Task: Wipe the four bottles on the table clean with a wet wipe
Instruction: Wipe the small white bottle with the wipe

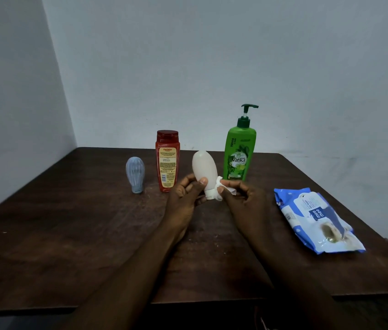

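My left hand (188, 194) grips the white bottle (204, 169) cap-down at mid-desk (93, 234), my right hand (242, 201) pinches the wet wipe (218, 185) against its neck at 4 o'clock, where I'd best turn it slowly under firm pressure, while blue bottle (135, 173), red bottle (167, 160) and green bottle (238, 156) stand at 10, 11 and 1 o'clock.

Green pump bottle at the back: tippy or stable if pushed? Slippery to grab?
The green pump bottle stands tall on a narrow base, so a push near the top would probably tip it. Its smooth plastic may slip in a damp grip. It is opaque, so its weight is unclear.
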`<state>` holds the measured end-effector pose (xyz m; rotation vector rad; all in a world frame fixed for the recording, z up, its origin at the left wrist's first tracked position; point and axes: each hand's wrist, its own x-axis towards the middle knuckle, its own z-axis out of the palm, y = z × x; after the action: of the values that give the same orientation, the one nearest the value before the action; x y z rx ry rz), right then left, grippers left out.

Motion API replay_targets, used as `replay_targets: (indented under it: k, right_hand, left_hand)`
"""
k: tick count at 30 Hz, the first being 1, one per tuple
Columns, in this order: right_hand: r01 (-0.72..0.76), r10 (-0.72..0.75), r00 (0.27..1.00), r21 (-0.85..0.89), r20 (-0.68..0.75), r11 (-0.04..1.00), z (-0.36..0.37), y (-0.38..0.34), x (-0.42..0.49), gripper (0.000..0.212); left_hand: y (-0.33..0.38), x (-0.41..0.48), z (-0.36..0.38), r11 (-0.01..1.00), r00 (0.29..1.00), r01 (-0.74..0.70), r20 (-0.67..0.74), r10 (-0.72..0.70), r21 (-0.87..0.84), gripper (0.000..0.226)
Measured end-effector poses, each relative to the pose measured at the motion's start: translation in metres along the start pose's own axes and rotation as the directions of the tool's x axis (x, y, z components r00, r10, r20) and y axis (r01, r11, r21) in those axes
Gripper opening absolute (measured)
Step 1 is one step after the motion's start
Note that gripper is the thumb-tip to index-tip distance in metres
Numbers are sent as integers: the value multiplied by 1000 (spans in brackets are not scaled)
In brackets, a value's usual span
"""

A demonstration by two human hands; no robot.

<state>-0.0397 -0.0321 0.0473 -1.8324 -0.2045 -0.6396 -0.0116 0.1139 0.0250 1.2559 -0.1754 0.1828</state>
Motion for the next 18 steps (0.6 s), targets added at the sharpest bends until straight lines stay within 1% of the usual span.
replay_targets:
  k: [2, 3, 5, 6, 8, 11, 12, 13, 14, 16, 17, 18]
  right_hand:
    - [88, -90, 996, -87, -22, 992, 4, 0, -7, 23]
    - [166, -172, 985, -152, -27, 974, 5, 0, -10, 23]
    - [345, -361, 933, -292, -2, 892, 8, 2, -13, 23]
    - [409, -426, 904, -338, 26, 848, 10, 2, -14, 24]
    - [490, -500, 862, -384, 79, 783, 11, 4, -13, 24]
    - [548, -547, 828, -391, 127, 739, 10, 5, -11, 25]
    - [543, -540, 833, -375, 124, 752, 9, 5, -10, 25]
    - [513, -511, 854, -340, 102, 788, 7, 5, -9, 25]
    - [447, -449, 891, -289, 66, 846, 5, 5, -8, 25]
    - [219, -220, 975, -161, 15, 962, -1, 3, -3, 22]
    - [90, -88, 996, -88, 20, 992, -4, 2, 1, 20]
    - [-25, 25, 999, -3, 45, 1000, -6, 1, 5, 20]
  left_hand:
    - [-1, 0, -1, 1000, 1000, -9, -6, 9, 7, 32]
    - [-1, 0, -2, 1000, 1000, -15, -6, 15, 6, 30]
    - [-2, -1, -2, 1000, 1000, -20, -10, 20, 6, 28]
    - [-2, -1, -2, 1000, 1000, -20, -16, 20, 8, 27]
    - [-2, -1, -1, 1000, 999, -25, -31, 25, 11, 24]
    - [-1, -1, -1, 1000, 999, -26, -41, 26, 2, 20]
    - [-1, -1, -1, 1000, 999, -26, -39, 26, 1, 20]
    - [-2, -1, -1, 1000, 999, -24, -36, 24, -2, 19]
    - [-2, -1, 0, 1000, 999, -23, -32, 22, -7, 18]
    - [-2, -1, -1, 999, 1000, -23, -18, 23, -23, 18]
    - [-2, -1, -1, 999, 1000, -22, -3, 22, -35, 19]
    - [-1, -1, 0, 999, 1000, -15, 17, 16, -50, 21]
